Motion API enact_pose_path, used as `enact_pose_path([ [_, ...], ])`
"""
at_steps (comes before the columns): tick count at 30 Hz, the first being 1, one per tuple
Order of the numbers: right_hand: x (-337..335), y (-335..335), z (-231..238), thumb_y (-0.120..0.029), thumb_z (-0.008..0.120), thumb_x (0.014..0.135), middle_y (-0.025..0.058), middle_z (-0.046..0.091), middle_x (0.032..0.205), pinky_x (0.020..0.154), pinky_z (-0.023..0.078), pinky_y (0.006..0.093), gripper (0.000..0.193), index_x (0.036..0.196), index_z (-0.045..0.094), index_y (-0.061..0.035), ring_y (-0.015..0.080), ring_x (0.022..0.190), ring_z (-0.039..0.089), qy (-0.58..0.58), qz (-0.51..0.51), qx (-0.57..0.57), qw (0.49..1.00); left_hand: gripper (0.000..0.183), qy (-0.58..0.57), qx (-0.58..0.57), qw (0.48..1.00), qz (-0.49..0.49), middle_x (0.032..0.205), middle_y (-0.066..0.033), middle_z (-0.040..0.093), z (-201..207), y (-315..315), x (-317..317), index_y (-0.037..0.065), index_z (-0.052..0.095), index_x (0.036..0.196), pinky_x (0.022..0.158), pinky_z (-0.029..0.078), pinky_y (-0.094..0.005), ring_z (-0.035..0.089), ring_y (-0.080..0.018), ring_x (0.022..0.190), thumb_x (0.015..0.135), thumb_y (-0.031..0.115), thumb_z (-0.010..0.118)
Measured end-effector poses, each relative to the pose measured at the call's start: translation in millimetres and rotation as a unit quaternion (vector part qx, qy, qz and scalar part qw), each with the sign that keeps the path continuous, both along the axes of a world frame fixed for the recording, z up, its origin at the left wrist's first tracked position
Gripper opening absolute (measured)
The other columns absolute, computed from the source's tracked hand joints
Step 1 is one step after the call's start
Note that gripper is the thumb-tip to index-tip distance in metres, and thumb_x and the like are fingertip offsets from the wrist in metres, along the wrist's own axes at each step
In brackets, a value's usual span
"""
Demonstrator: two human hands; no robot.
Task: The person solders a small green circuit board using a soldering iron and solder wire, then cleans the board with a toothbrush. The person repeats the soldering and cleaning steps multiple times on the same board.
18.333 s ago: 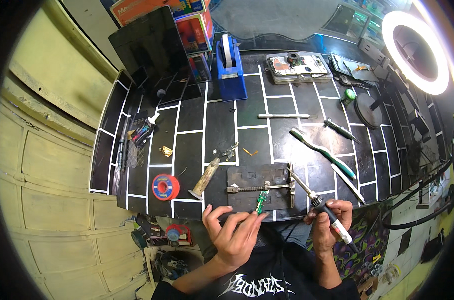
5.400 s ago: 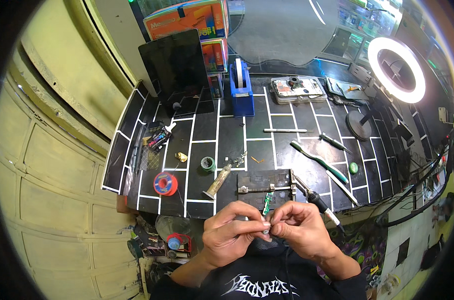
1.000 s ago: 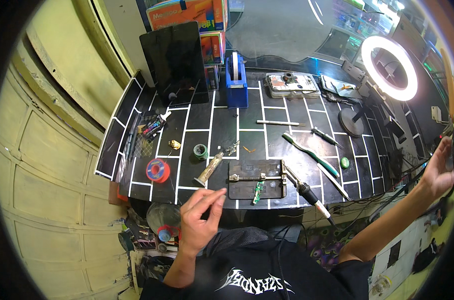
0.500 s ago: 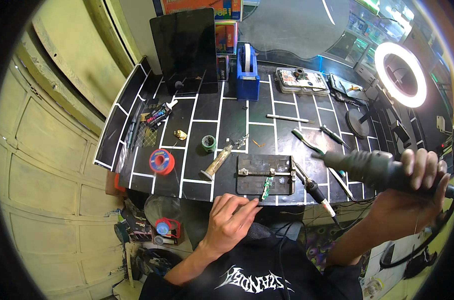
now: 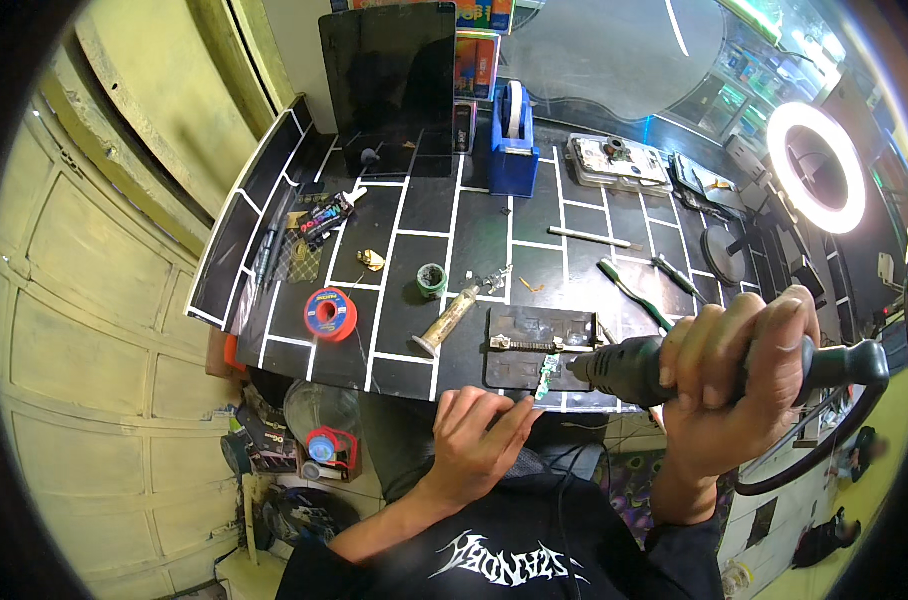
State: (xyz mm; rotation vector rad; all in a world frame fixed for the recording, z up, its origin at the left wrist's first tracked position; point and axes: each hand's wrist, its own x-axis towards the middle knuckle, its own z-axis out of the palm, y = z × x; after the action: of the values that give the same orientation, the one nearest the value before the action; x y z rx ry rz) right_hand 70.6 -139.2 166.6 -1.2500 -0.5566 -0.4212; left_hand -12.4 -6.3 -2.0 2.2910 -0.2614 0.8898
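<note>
My right hand (image 5: 739, 365) is wrapped around the dark handle of a hot air gun (image 5: 622, 368). Its nozzle tilts left, close over a small green circuit board (image 5: 548, 376). The board lies on a black board holder (image 5: 514, 372) with a metal clamp bar, at the table's front edge. My left hand (image 5: 482, 435) is at that edge, its fingers bent and the foremost fingertips drawn together by the board's near end. Whether they pinch the board or something thin is too small to tell. The gun covers the holder's right side.
Left of the holder are a flux syringe (image 5: 449, 325), a small green jar (image 5: 431, 280) and a red solder spool (image 5: 331, 314). A green toothbrush (image 5: 634, 295) lies behind the gun. Farther back stand a blue tape dispenser (image 5: 514, 165) and a lit ring light (image 5: 779, 150).
My right hand has brought the hot air gun left and lower, from the right side to the board. It now covers most of the soldering iron. My left hand stays by the board.
</note>
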Motion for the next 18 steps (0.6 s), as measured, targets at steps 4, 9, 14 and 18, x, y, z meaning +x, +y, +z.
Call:
enact_pose_path([
  [4,-0.1,9.4,-4.1,-0.025,0.046,0.11,0.0003,0.037,0.051,0.039,0.037,0.0269,0.029,0.087,0.039,-0.0097,0.0098,0.036,0.035,0.013,0.009,-0.015,1.0,0.025,0.006,0.001,1.0,0.015,0.082,0.0017,0.059,-1.8,-2.3,0.1,0.011,0.075,0.101,0.068,0.038,-0.0359,0.056,-0.019,0.076,0.078,0.014,0.085],
  [9,2.3,6.2,-7.6,-0.019,0.057,0.106,0.0022,0.041,0.051,0.04,0.039,0.0281,0.027,0.087,0.041,-0.0088,0.0101,0.037,0.037,-0.003,0.022,-0.099,0.995,0.026,0.009,0.003,1.0,0.023,0.083,0.0033,0.059,-2.8,-5.3,0.5,0.012,0.075,0.102,0.069,0.036,-0.036,0.055,-0.0183,0.077,0.078,0.014,0.085],
  [14,7.2,3.5,-14.3,-0.018,0.06,0.104,0.0037,0.042,0.05,0.039,0.039,0.027,0.03,0.085,0.04,-0.0087,0.0094,0.037,0.037,-0.03,0.007,-0.15,0.988,0.025,0.003,0.0,1.0,0.024,0.082,0.0034,0.059,-4.7,-4.6,0.3,0.011,0.075,0.101,0.068,0.036,-0.0361,0.055,-0.0184,0.077,0.078,0.013,0.085],
  [18,6.5,4.1,-15.4,-0.014,0.065,0.1,0.0013,0.046,0.053,0.043,0.036,0.0252,0.028,0.084,0.042,-0.0087,0.0067,0.043,0.038,0.002,0.012,-0.12,0.993,0.025,0.003,-0.009,1.0,0.021,0.082,0.0033,0.059,-4.2,-3.6,-0.9,0.011,0.075,0.1,0.068,0.037,-0.036,0.055,-0.0186,0.077,0.077,0.012,0.084],
])
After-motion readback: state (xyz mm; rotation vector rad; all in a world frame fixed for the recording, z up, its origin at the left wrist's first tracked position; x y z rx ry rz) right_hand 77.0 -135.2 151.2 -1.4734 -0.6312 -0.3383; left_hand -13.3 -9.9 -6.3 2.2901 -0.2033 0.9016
